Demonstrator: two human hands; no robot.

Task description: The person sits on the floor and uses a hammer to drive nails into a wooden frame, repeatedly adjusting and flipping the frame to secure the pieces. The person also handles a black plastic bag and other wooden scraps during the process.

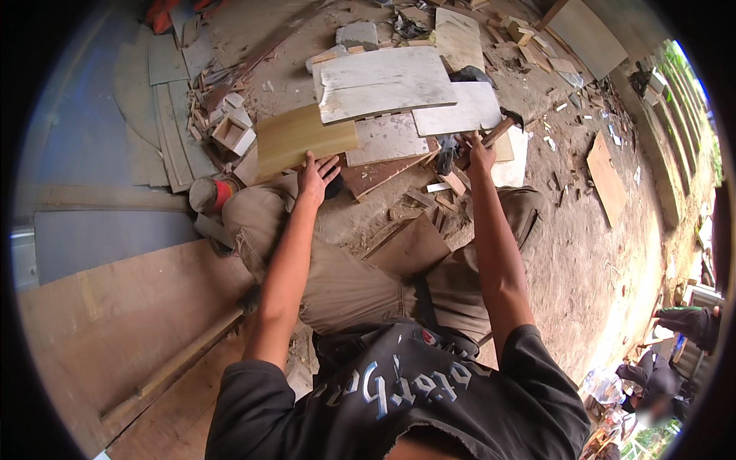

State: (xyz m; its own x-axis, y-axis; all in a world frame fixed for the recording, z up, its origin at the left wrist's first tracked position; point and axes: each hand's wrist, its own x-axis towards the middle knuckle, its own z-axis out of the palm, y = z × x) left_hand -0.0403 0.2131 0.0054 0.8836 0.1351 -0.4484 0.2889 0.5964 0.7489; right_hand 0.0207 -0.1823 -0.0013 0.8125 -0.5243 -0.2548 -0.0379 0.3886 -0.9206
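Note:
My left hand (313, 182) rests at the near edge of a yellowish wooden board (300, 142), its thumb on the board and its fingers spread apart. In my right hand (481, 156) is a hammer, its wooden handle (500, 133) slanting up to a dark head. That hand's fingertips are close to the near edge of a small white panel (460, 110). A larger white panel (387, 83) lies partly over the yellowish board and the small panel. Below them a worn, speckled board (387, 139) sits on a reddish-brown wooden piece (387, 170).
Wood offcuts (452, 180) litter the dirt floor between my knees and the boards. To the left are a small open wooden box (233, 135), a can with a red band (208, 195) and leaning sheets (172, 130). A loose plywood piece (606, 179) lies right. Another person (658, 379) is at lower right.

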